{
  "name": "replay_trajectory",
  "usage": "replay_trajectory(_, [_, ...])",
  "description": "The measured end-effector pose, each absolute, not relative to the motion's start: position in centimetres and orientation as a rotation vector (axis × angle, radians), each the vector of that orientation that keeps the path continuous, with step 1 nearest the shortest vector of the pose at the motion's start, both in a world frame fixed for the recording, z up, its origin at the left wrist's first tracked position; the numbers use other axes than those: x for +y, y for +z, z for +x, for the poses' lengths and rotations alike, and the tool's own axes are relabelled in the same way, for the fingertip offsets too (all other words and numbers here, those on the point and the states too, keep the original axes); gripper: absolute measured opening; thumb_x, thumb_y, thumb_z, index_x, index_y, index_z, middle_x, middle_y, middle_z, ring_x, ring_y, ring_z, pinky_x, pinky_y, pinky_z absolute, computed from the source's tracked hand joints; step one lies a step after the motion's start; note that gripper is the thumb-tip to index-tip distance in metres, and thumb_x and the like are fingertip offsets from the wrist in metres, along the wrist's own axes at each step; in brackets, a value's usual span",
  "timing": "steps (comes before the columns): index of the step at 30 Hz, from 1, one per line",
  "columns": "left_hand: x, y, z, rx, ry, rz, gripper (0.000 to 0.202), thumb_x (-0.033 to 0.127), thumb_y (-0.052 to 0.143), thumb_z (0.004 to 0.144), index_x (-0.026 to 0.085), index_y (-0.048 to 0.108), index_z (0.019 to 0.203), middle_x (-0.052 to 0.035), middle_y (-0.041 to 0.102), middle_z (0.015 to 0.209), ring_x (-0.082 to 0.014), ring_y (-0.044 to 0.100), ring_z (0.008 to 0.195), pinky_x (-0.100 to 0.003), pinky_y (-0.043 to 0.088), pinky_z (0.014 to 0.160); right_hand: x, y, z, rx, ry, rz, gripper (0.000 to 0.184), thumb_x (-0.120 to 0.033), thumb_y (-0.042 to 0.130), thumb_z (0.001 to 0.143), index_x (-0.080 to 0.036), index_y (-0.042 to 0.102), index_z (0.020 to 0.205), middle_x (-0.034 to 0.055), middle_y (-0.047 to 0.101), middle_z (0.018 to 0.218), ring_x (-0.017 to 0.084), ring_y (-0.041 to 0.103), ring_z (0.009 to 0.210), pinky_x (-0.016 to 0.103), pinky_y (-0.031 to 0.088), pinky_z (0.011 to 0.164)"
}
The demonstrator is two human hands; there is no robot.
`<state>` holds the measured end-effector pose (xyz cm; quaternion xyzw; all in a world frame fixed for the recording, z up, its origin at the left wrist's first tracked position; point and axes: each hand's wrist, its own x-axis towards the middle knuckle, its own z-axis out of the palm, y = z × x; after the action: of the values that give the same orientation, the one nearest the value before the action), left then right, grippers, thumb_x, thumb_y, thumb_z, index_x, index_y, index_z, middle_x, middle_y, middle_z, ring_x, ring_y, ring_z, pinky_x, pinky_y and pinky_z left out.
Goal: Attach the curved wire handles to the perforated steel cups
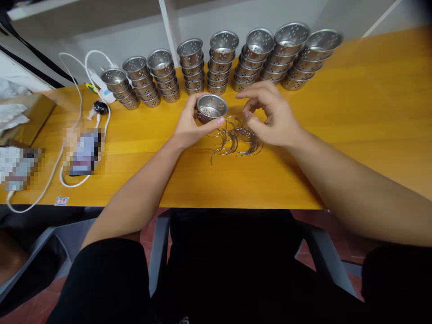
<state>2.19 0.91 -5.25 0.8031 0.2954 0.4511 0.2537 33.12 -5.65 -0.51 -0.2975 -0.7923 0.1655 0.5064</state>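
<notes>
My left hand (191, 123) is closed around a small perforated metal cup (212, 108), thumb at its near side and fingers behind. The cup's mouth faces up toward me, and holes show in its floor and wall. To its right is my right hand (270, 114), apart from the cup. Its thumb and a curled finger meet in a pinch while the index finger reaches out to the left; whatever is between them is too small to make out. Beneath and between both hands lies a loose pile of thin curved metal wires (231, 139) on the table.
Several stacks of perforated cups (220, 67) line the back of the yellow table (364, 112). On the left are a phone (85, 155), white cables (50, 180), a black-topped item (100, 107) and a cardboard box (37, 114). A numbered label (61, 201) marks the front edge.
</notes>
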Motion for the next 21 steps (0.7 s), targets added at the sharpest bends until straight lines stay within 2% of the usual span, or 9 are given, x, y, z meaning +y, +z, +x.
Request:
replay_trajectory(2, [0.9,-3.7,0.8,0.972,1.158,2.136,0.108,0.097,0.096,0.096,0.032,0.055,0.172,-0.0164,0.069,0.17,-0.0437,0.073,0.164,-0.062,0.062,0.143,-5.3,-0.6,33.6,-1.839,0.469,-0.809,0.05,-0.072,0.097,0.107,-0.045,0.088,0.148,0.0086,0.08,0.153,0.031,0.076,0.1,0.066,0.072,0.103])
replay_trajectory(4, [0.9,-2.3,-0.6,1.068,1.117,2.134,0.113,0.096,0.098,0.094,0.032,0.053,0.175,-0.0179,0.069,0.174,-0.0451,0.069,0.168,-0.061,0.06,0.145,-5.0,-0.8,34.1,-1.801,0.536,-0.888,0.048,-0.08,0.101,0.1,-0.051,0.09,0.136,0.0078,0.084,0.145,0.039,0.074,0.113,0.071,0.068,0.108])
replay_trajectory(6, [0.9,-1.2,-1.8,1.132,1.081,2.176,0.112,0.09,0.102,0.093,0.032,0.054,0.176,-0.0182,0.07,0.174,-0.0455,0.065,0.171,-0.061,0.056,0.149,-4.5,-1.0,34.5,-1.804,0.539,-0.907,0.046,-0.087,0.097,0.101,-0.051,0.091,0.129,0.0087,0.085,0.141,0.042,0.073,0.117,0.073,0.066,0.108])
replay_trajectory(8, [1.1,-0.5,-2.9,1.222,1.015,2.204,0.104,0.08,0.107,0.091,0.029,0.06,0.169,-0.0182,0.075,0.17,-0.0456,0.068,0.169,-0.061,0.055,0.149,-4.1,-1.4,34.9,-1.826,0.488,-0.875,0.051,-0.091,0.087,0.106,-0.046,0.093,0.127,0.0119,0.085,0.141,0.038,0.073,0.11,0.07,0.067,0.101])
replay_trajectory(11, [1.3,0.0,-4.0,1.368,0.91,2.173,0.088,0.055,0.112,0.086,0.024,0.067,0.155,-0.0178,0.082,0.158,-0.0442,0.078,0.153,-0.061,0.064,0.14,-3.7,-1.9,35.2,-1.856,0.451,-0.863,0.049,-0.085,0.086,0.11,-0.039,0.095,0.123,0.0151,0.086,0.131,0.038,0.075,0.107,0.068,0.07,0.098])
replay_trajectory(15, [1.2,0.5,-4.4,1.516,0.852,2.121,0.074,0.019,0.103,0.085,0.018,0.068,0.15,-0.0188,0.084,0.151,-0.0385,0.084,0.138,-0.057,0.07,0.13,-3.7,-2.1,35.2,-1.861,0.485,-0.924,0.032,-0.071,0.095,0.104,-0.041,0.096,0.113,0.0128,0.088,0.123,0.043,0.081,0.108,0.072,0.073,0.102])
replay_trajectory(18, [1.3,0.5,-4.3,1.593,0.813,2.082,0.078,0.01,0.102,0.088,0.014,0.063,0.156,-0.0173,0.082,0.153,-0.0318,0.083,0.134,-0.057,0.071,0.129,-3.7,-2.2,35.3,-1.878,0.457,-0.925,0.031,-0.072,0.094,0.106,-0.042,0.097,0.113,0.0128,0.089,0.119,0.042,0.081,0.103,0.072,0.075,0.099])
replay_trajectory(21, [2.0,-0.2,-4.9,1.626,0.772,2.067,0.084,0.014,0.104,0.09,0.013,0.059,0.162,-0.0148,0.081,0.152,-0.0277,0.081,0.132,-0.056,0.07,0.13,-3.4,-2.4,35.4,-1.884,0.436,-0.922,0.033,-0.074,0.092,0.108,-0.042,0.097,0.114,0.0114,0.089,0.114,0.04,0.082,0.099,0.07,0.077,0.097])
